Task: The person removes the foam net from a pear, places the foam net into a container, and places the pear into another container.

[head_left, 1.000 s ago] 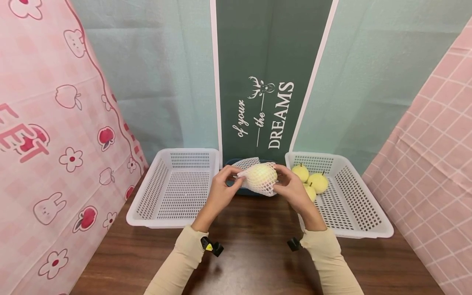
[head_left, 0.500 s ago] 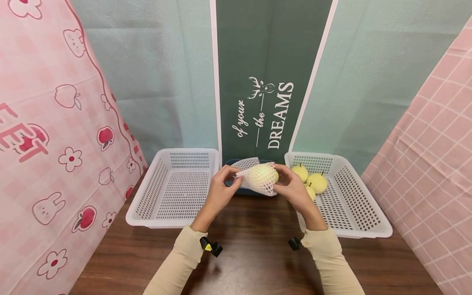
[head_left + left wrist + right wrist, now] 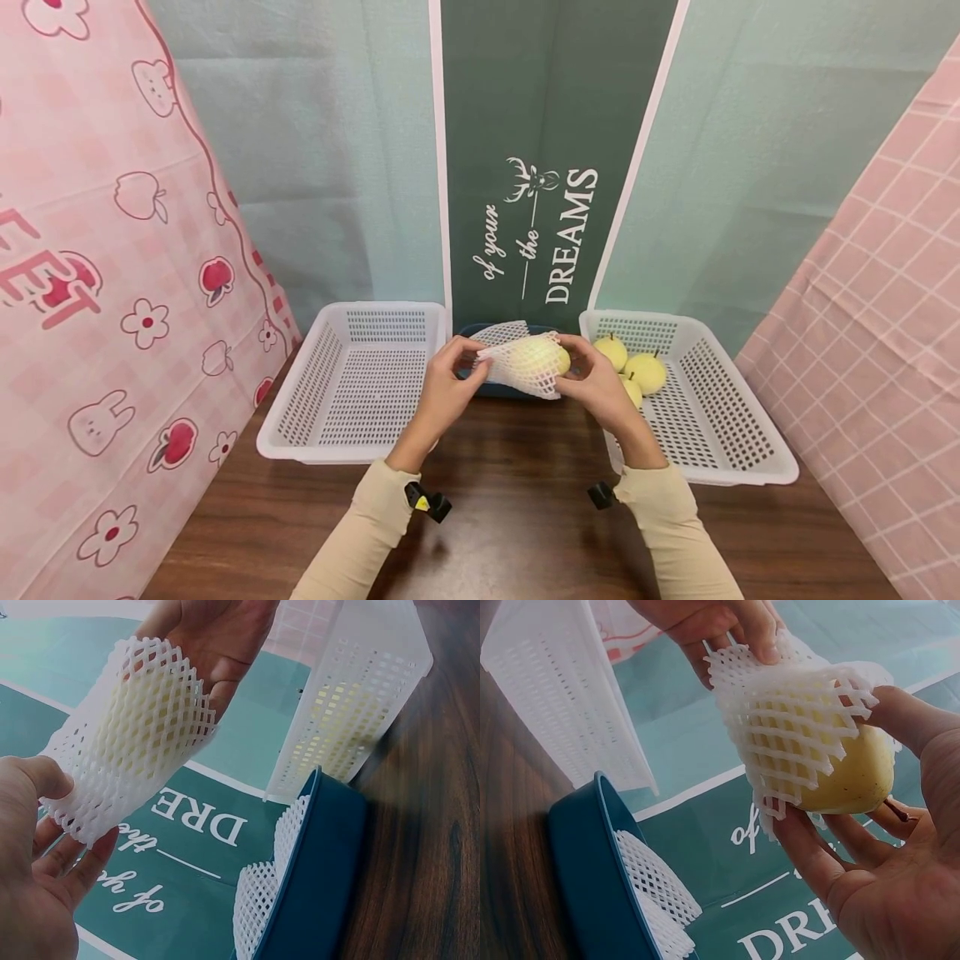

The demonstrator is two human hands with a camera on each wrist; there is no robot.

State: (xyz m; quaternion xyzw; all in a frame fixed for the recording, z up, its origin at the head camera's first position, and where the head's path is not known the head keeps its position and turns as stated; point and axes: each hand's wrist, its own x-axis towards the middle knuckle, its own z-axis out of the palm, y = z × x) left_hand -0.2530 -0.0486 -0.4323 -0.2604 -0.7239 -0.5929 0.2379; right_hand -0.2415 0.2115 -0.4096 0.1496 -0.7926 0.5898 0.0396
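Both hands hold a yellow pear (image 3: 862,776) in a white foam net sleeve (image 3: 513,364) over the middle of the table. My left hand (image 3: 446,390) pinches the sleeve's gathered left end between thumb and fingers. At the other end, my right hand (image 3: 602,390) holds the pear, its thumb and fingertips right at the sleeve's open edge. In the right wrist view the pear's stem end sticks out bare towards the right palm. The rest of the fruit shows only through the mesh. Just behind the hands stands a blue basin (image 3: 322,877) with foam net sleeves (image 3: 255,904) in it.
On the left stands a white perforated basket (image 3: 375,392) with nothing visible inside. Several yellow pears (image 3: 645,372) lie in the white basket (image 3: 757,454) on the right. A green printed cloth (image 3: 555,100) hangs behind, with pink cloths (image 3: 112,333) at the sides.
The pear, earlier covered by the mesh, now pokes out of the sleeve's right end. The left hand has shifted very slightly left; the right hand has stayed nearly in place.
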